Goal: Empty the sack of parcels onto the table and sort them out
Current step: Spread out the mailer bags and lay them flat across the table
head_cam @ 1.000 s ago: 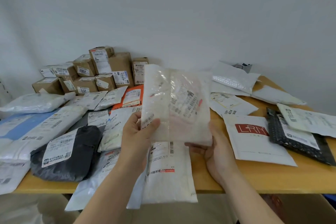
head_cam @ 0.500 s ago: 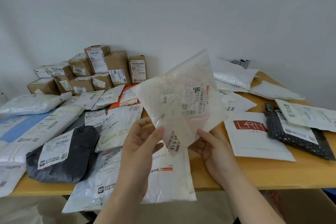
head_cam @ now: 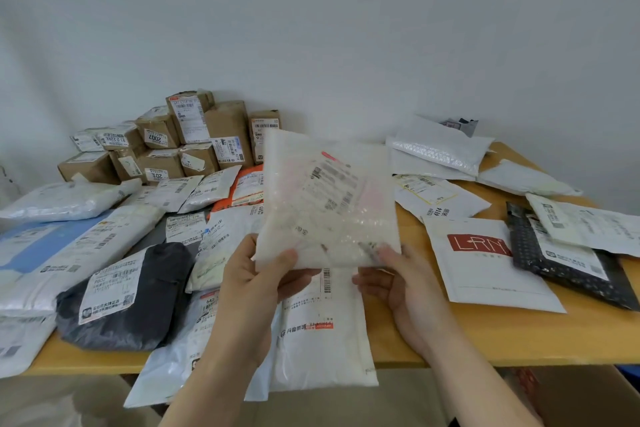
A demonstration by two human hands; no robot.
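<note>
Both hands hold up a thin see-through plastic parcel (head_cam: 329, 201) above the yellow wooden table (head_cam: 485, 333). The left hand (head_cam: 256, 284) pinches its bottom left corner. The right hand (head_cam: 398, 281) pinches its bottom right corner.

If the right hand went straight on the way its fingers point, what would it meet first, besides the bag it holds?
Most likely the left hand, which holds the other lower corner of the bag. The right hand points its fingers left beneath the bag, toward it; depth is unclear.

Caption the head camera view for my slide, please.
The left hand and right hand hold a translucent mailer over a table covered with parcels, cardboard boxes piled behind.
</note>
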